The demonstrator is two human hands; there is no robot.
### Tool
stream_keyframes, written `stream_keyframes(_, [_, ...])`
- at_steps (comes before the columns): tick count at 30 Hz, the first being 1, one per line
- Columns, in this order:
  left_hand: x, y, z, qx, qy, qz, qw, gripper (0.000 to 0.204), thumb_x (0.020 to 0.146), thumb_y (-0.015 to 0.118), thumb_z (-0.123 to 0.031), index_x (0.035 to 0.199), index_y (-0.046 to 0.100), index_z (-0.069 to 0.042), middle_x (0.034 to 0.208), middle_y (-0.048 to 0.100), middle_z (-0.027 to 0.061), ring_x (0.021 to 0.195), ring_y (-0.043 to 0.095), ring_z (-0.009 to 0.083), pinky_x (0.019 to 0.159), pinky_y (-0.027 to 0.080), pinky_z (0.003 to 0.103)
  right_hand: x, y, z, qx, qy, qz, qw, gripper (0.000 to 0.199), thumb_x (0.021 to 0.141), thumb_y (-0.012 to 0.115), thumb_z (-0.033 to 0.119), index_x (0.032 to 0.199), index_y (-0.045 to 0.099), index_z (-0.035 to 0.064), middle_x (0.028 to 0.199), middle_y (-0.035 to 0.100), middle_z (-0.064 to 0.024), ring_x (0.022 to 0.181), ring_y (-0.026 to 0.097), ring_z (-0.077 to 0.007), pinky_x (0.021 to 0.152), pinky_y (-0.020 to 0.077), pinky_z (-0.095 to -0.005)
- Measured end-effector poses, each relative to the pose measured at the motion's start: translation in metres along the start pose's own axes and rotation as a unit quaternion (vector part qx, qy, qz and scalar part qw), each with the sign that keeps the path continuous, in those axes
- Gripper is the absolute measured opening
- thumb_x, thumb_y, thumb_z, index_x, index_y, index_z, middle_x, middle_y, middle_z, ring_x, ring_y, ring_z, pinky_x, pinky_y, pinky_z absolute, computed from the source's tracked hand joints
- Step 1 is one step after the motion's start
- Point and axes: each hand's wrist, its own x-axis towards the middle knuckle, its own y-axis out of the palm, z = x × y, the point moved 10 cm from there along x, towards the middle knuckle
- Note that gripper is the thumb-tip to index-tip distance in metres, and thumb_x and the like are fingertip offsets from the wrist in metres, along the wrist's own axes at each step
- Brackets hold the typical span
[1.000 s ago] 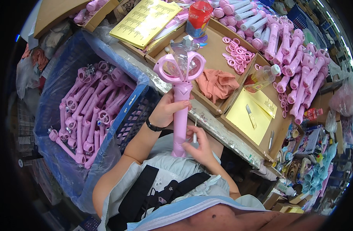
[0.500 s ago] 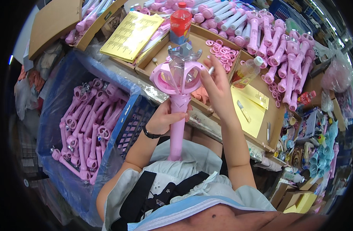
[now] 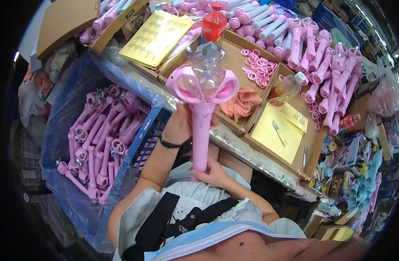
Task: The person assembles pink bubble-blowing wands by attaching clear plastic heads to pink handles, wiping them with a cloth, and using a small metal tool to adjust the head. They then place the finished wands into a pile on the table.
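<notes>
A pink light stick (image 3: 201, 130) stands upright in front of me, with a clear dome, pink loops round it and a silver crown on top. My left hand (image 3: 182, 125) is closed round its upper handle, just under the head. Down at the handle's lower end, my right hand (image 3: 212, 173) grips the base with thumb and fingers. Behind the stick, a crumpled orange cloth (image 3: 241, 104) lies in a cardboard tray (image 3: 234, 45), near a heap of pink rings (image 3: 259, 69).
To my left, a blue crate (image 3: 158, 114) lined with plastic holds several pink light sticks. More sticks (image 3: 323, 56) are piled at the back right. A red-labelled bottle (image 3: 214, 25), another bottle (image 3: 286, 90), yellow sheets (image 3: 273, 137) and a craft knife (image 3: 279, 132) lie about the trays.
My right hand has come down from beside the head, where it held a small white thing, to the handle's base. The stick has risen slightly in my left hand.
</notes>
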Motion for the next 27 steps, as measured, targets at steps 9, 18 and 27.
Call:
stream_keyframes(9, [0.011,0.014,0.015,0.024,-0.013,0.041,0.999,0.074,0.078,0.053,-0.066,0.116,0.05,-0.003,0.1,0.058,0.0124,0.069,0.061,0.0202,0.06,0.05,0.031,-0.004,-0.006,-0.014,0.051,-0.021,-0.061,0.997,0.039,0.077,0.064,0.008,0.11,0.044,0.0019,0.085,0.057,-0.0054,0.065,0.058,-0.0103,0.057,0.0478,-0.025])
stream_keyframes(18, [-0.009,0.008,0.05,-0.052,-0.12,0.017,0.991,0.041,0.077,0.062,-0.011,0.113,0.044,-0.004,0.089,0.057,0.01,0.063,0.059,0.0172,0.055,0.048,0.029,-0.007,-0.011,-0.019,0.041,-0.009,-0.087,0.995,0.042,0.076,0.064,0.01,0.111,0.042,0.0011,0.082,0.054,-0.0041,0.064,0.055,-0.0098,0.057,0.0467,-0.0252])
stream_keyframes(27, [0.014,-0.021,0.006,-0.097,0.034,-0.09,0.991,0.101,0.072,0.037,-0.082,0.132,0.04,-0.001,0.113,0.058,0.0254,0.068,0.061,0.0241,0.057,0.05,0.031,-0.008,-0.01,-0.001,-0.103,-0.047,-0.037,0.993,0.041,0.078,0.066,0.012,0.113,0.049,-0.0008,0.095,0.053,-0.0096,0.08,0.053,-0.0157,0.068,0.0462,-0.0286])
